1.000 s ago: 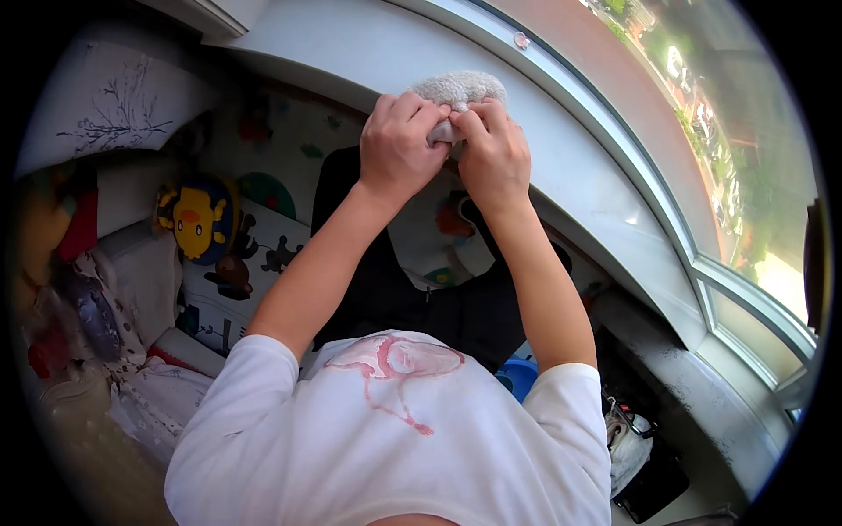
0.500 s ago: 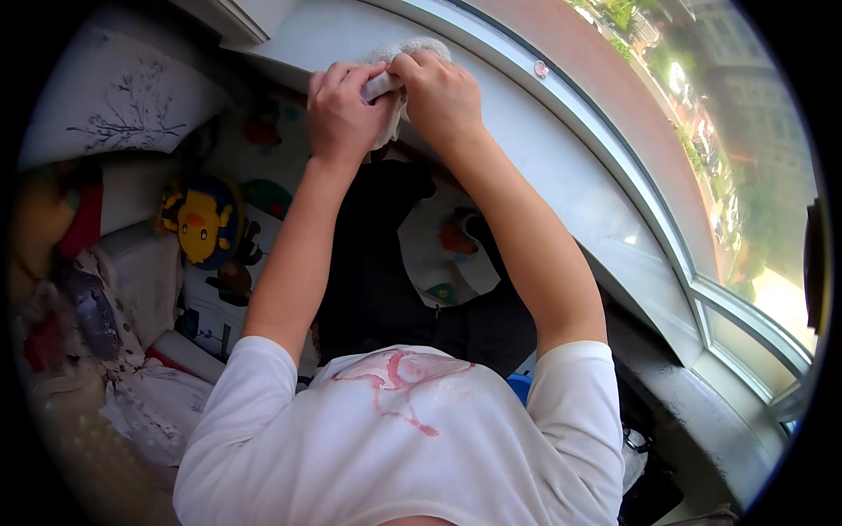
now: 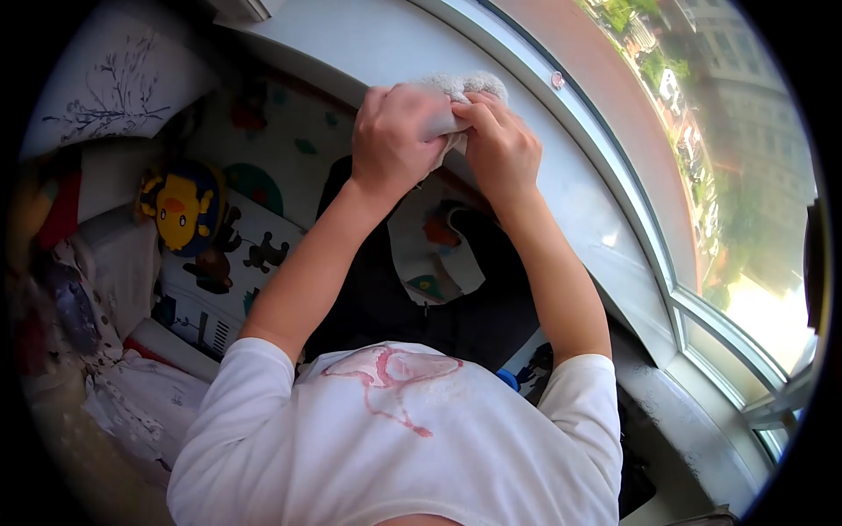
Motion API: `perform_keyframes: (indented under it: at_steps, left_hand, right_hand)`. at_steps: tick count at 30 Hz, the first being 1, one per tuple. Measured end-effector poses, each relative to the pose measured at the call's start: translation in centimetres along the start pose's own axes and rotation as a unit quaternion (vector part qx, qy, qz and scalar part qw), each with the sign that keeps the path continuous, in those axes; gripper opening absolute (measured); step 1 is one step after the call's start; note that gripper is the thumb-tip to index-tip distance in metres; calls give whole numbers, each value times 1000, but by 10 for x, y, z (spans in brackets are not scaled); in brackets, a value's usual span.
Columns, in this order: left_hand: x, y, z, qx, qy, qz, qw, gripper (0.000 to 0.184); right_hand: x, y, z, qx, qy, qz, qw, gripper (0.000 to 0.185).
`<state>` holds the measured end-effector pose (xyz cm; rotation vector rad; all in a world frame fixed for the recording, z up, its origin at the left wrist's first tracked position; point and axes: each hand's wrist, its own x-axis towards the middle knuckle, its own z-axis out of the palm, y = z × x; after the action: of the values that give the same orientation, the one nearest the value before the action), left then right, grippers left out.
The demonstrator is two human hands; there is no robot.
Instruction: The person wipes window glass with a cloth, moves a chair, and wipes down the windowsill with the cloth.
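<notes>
A white fluffy cloth (image 3: 474,85) is bunched between my hands over the edge of the white window sill (image 3: 386,44). My left hand (image 3: 395,140) is closed on its left side, the fingers partly smeared by motion. With bent fingers, my right hand (image 3: 502,145) grips the right side, thumb towards the left hand. Between the two hands shows a smooth pale part (image 3: 445,120), blurred, and I cannot tell whether it belongs to the cloth. A thin flap of pale fabric hangs below the hands.
The window frame (image 3: 605,158) curves along the right. At left lie a yellow cartoon-faced toy (image 3: 178,215), a printed box or board (image 3: 206,289) and patterned fabric (image 3: 149,403). A patterned mat (image 3: 298,131) covers the floor below the sill, beside dark-clothed legs (image 3: 351,280).
Both hands and the cloth have shifted right and slightly down in the view. My left hand has turned over the pale part, which showed more clearly before. The surroundings have slid slightly left.
</notes>
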<state>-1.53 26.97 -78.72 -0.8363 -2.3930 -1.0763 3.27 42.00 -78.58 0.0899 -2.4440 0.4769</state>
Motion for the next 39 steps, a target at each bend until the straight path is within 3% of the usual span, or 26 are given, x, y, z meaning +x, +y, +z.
perform_keyframes:
  at_steps: [6, 9, 14, 18, 23, 34, 39]
  left_hand:
    - [42, -67, -23, 102, 48, -43, 993, 24]
    - [47, -69, -27, 135, 59, -38, 988, 23]
    - [18, -25, -18, 85, 33, -25, 996, 24]
    - [-12, 28, 2, 1, -62, -3, 998, 33]
    - [-18, 42, 20, -55, -81, 12, 995, 35]
    - [36, -44, -22, 99, 23, -54, 993, 29]
    - [31, -52, -23, 130, 52, -10, 990, 28]
  right_hand:
    - [73, -30, 66, 55, -11, -12, 998, 10]
    - [77, -34, 75, 53, -19, 4, 998, 11]
    - [37, -26, 21, 54, -77, 41, 995, 9]
    - [-24, 4, -29, 1, -46, 55, 997, 19]
    - [-46, 14, -47, -28, -36, 76, 996, 24]
    - [48, -26, 61, 81, 25, 77, 993, 16]
    - [49, -32, 59, 143, 31, 99, 984, 16]
